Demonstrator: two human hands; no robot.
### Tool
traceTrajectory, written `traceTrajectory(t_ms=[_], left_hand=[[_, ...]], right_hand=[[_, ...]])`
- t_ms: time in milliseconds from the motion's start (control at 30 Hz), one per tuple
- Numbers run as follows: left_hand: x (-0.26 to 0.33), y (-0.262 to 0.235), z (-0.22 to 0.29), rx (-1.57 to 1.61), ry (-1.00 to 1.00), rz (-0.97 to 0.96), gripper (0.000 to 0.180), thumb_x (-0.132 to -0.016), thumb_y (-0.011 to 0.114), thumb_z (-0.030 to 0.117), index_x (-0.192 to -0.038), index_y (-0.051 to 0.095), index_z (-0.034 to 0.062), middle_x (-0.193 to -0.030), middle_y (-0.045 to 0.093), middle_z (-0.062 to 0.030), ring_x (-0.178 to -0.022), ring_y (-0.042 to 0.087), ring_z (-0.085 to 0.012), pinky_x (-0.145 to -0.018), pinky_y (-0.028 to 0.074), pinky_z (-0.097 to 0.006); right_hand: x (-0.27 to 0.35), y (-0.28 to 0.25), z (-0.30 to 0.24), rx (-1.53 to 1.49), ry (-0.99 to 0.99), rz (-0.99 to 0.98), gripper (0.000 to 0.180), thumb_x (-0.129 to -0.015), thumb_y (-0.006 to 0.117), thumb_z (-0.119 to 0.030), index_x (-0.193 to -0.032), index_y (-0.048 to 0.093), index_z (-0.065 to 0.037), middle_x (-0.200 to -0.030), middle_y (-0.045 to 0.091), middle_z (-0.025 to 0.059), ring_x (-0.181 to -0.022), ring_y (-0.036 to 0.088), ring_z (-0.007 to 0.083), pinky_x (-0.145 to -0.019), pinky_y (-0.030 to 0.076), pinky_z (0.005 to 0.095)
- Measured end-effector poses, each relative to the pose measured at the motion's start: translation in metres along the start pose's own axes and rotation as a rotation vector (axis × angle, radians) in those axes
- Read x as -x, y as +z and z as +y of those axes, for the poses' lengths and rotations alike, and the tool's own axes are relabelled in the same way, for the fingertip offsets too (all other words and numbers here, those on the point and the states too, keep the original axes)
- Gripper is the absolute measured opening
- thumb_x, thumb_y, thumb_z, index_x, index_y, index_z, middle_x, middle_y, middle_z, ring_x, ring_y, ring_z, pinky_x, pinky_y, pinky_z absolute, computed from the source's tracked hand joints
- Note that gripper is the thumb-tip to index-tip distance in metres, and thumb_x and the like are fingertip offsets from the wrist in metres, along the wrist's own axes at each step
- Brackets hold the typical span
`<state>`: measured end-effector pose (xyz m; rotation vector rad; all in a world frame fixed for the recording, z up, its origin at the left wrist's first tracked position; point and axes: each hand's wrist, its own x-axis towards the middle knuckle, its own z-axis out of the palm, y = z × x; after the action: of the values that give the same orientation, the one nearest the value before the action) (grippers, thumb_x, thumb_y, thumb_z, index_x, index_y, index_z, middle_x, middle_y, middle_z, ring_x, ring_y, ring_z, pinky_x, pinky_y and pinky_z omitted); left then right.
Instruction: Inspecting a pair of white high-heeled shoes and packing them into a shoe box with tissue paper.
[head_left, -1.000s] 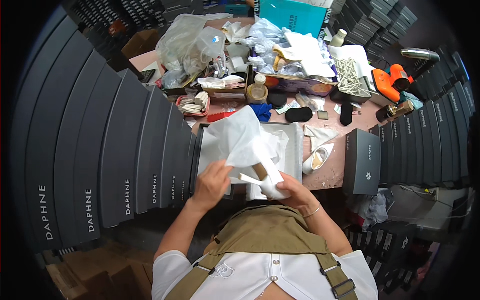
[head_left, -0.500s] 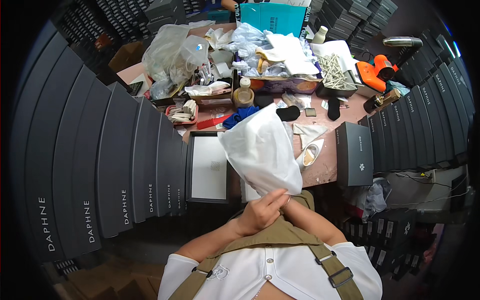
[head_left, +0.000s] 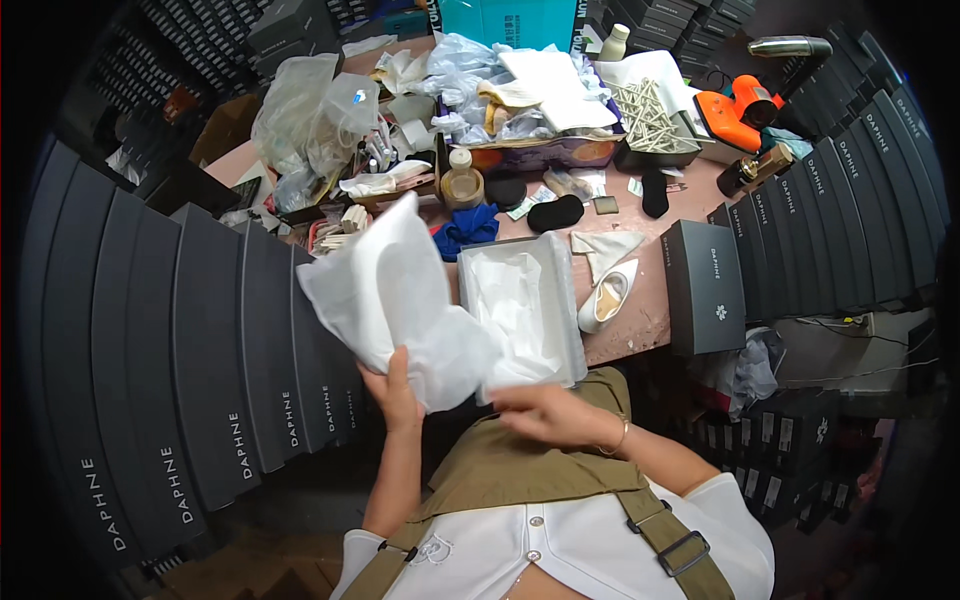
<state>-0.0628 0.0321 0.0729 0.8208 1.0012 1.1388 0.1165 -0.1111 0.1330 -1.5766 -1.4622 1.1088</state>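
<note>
My left hand (head_left: 395, 396) grips the lower edge of a white translucent cloth bag (head_left: 430, 345), thumb on top, and holds it raised and tilted over the left side of the table front. A pale, long shape shows through the bag; its kind is unclear. Close to the bag's lower right corner is my right hand (head_left: 556, 414), its fingers pointing left and smeared by motion. Just beyond it lies an uncovered shoebox lined with white tissue paper (head_left: 522, 305). A white pointed shoe (head_left: 608, 296) rests right of this box, beside a folded white cloth (head_left: 605, 248).
Dark shoeboxes stack high on the left (head_left: 205, 340) and right (head_left: 835, 215). One grey shoebox (head_left: 708, 290) stands at the table's right edge. Farther back are a jar (head_left: 462, 188), black pads (head_left: 556, 213), a blue cloth (head_left: 466, 232) and a box of white sticks (head_left: 648, 118).
The bag has swung left in my left hand, uncovering the tissue-lined shoebox. My right hand has come apart from my left and moved right. The dark open box at left is now out of sight.
</note>
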Motion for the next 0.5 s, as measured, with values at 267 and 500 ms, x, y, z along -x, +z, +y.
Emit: traceTrajectory(t_ms=[267, 500], left_hand=[[0.043, 0.052, -0.038, -0.872, 0.348, -1.175, 0.092, -0.071, 0.071, 0.007, -0.148, 0.021, 0.0069, -0.105, 0.06, -0.019, -0.093, 0.061, -0.0346, -0.082, 0.05, -0.039], [-0.048, 0.117, -0.072, -1.318, 0.284, -1.467, 0.123, -0.053, 0.084, 0.043, -0.149, 0.015, 0.0081, -0.129, 0.046, -0.0298, -0.104, 0.057, -0.0438, -0.09, 0.047, -0.044]], right_hand=[[0.022, -0.011, 0.09, -1.483, 0.357, 0.487, 0.055, -0.089, 0.059, -0.027, -0.133, 0.041, 0.0, -0.127, 0.054, 0.0149, -0.115, 0.055, 0.025, -0.097, 0.046, 0.0386], [0.06, -0.006, 0.109, -1.431, 0.381, 0.402, 0.068, -0.084, 0.067, -0.025, -0.139, 0.034, -0.001, -0.124, 0.055, 0.0101, -0.112, 0.055, 0.0212, -0.096, 0.046, 0.0349]])
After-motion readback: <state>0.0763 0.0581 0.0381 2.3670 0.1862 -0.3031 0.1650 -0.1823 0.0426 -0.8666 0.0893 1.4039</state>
